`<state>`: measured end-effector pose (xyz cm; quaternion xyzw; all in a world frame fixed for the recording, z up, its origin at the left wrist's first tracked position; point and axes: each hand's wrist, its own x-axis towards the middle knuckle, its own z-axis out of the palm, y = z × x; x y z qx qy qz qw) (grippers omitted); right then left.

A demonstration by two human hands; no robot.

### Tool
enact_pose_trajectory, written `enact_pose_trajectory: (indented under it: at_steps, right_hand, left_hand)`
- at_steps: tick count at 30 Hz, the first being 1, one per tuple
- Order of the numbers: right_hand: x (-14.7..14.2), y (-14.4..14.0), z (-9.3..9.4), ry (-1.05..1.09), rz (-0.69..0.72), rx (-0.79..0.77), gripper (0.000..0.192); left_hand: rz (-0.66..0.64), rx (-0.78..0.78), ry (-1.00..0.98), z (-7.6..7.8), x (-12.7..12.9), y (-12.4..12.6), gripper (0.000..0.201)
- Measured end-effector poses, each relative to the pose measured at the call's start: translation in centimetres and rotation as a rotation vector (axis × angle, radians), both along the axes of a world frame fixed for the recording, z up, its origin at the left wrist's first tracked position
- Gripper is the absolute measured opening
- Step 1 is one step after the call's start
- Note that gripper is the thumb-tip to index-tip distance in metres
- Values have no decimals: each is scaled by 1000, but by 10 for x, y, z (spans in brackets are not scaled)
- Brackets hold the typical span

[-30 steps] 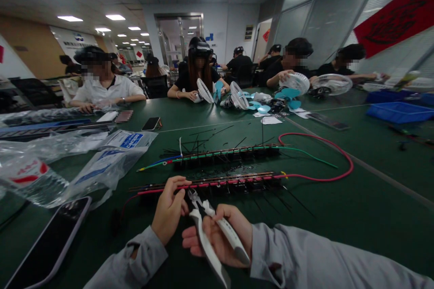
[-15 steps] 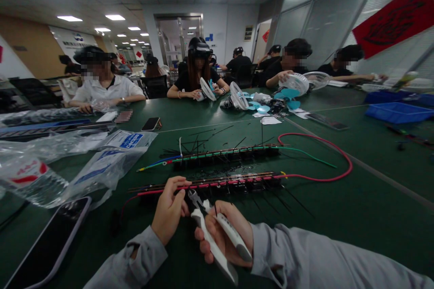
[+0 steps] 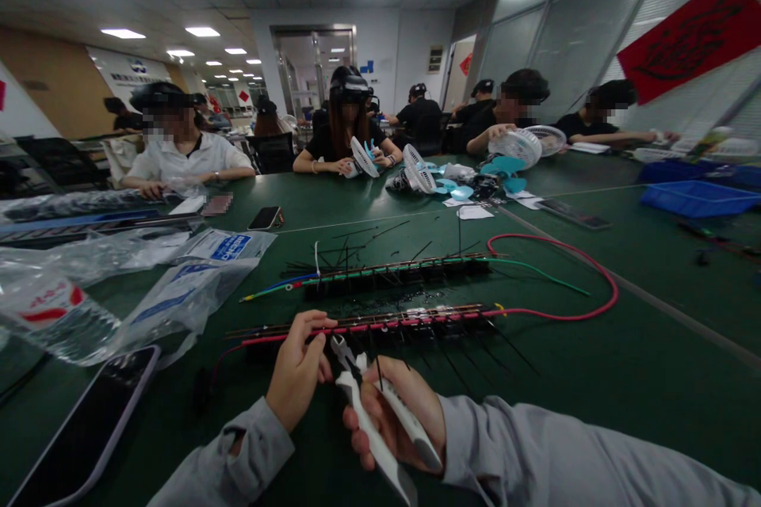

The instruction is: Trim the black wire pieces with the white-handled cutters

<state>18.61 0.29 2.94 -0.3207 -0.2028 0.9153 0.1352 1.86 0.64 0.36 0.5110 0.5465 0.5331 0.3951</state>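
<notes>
My right hand (image 3: 395, 412) is wrapped round the white-and-grey handles of a pair of diagonal cutters (image 3: 380, 432). Their jaws (image 3: 343, 350) look parted, close to the lower edge of the nearer wired strip. My left hand (image 3: 303, 368) grips that strip's left part, fingers over the top and thumb on the near side. A red wire (image 3: 416, 321) runs along the nearer strip (image 3: 469, 318), fastened by several black cable ties whose long tails (image 3: 452, 360) stick out. Behind lies a second strip (image 3: 410, 268) with a green wire (image 3: 535, 263) and more ties.
To the left are a large phone (image 3: 89, 428), a water bottle (image 3: 56, 317) and clear plastic bags (image 3: 196, 277). Fan parts (image 3: 469, 178) and a smaller phone (image 3: 265, 218) lie farther back. A blue tray (image 3: 698, 198) stands at right. Several people sit around the table.
My right hand and the cutters have shifted very slightly; the nearer strip and its tie tails moved a little too. My left hand keeps its place.
</notes>
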Motion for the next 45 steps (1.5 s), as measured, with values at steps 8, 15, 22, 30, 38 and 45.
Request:
enact_pose_trajectory:
  at_steps: [8, 15, 22, 30, 38, 45]
  right_hand:
    - [1, 1, -2, 25, 15, 25, 31]
    - [3, 1, -16, 178, 0, 16, 33]
    - [6, 3, -14, 321, 44, -12, 29]
    - [7, 7, -9, 323, 55, -56, 31]
    - [9, 11, -12, 275, 34, -61, 29]
    - [4, 9, -4, 94, 73, -61, 22]
  left_hand:
    - [4, 0, 11, 0, 0, 0, 22]
    - [10, 14, 17, 2, 1, 1, 22]
    - [11, 15, 15, -2, -1, 1, 22]
    - [15, 17, -2, -4, -1, 3, 22]
    - [22, 6, 4, -2, -1, 3, 23]
    - [24, -5, -13, -1, -1, 2, 24]
